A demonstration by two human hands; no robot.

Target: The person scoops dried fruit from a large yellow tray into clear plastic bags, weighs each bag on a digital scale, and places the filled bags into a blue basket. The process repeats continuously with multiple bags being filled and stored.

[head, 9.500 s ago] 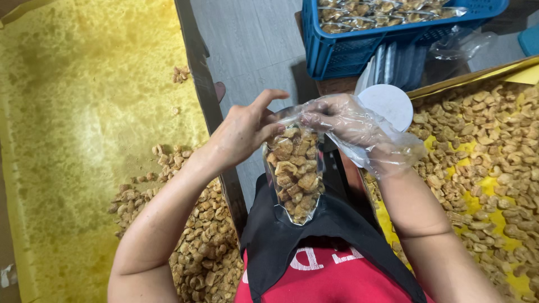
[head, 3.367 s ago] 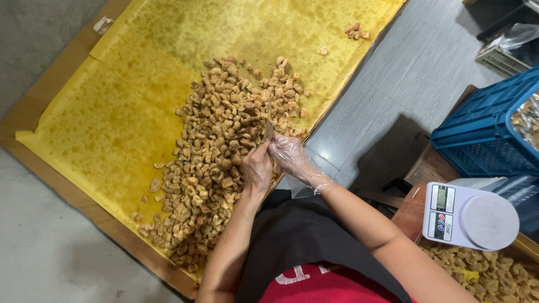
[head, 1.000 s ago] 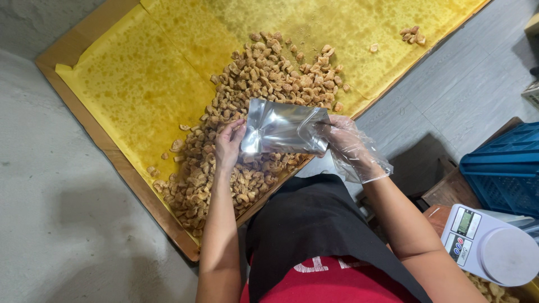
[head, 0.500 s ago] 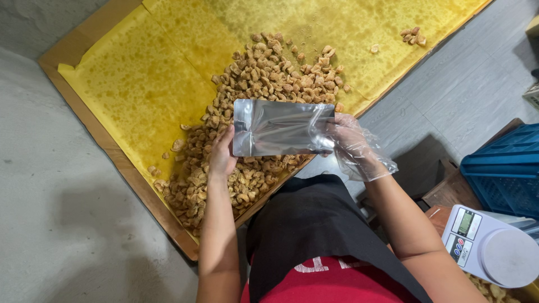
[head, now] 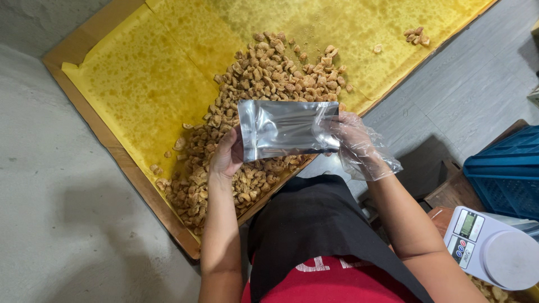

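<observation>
While stretched flat between both hands, empty silver foil pouch held above heap of golden-brown fried snack pieces on yellow oil-stained paper lining of shallow wooden tray. Bare left hand pinched closed on pouch's left edge; right hand, in loose clear plastic glove, closed on right edge. Pouch flat, apparently unopened, nothing inside as far as visible: filling not yet begun. Large heap left loose on tray. White digital kitchen scale with bare platter and blue plastic crate well apart at right.
</observation>
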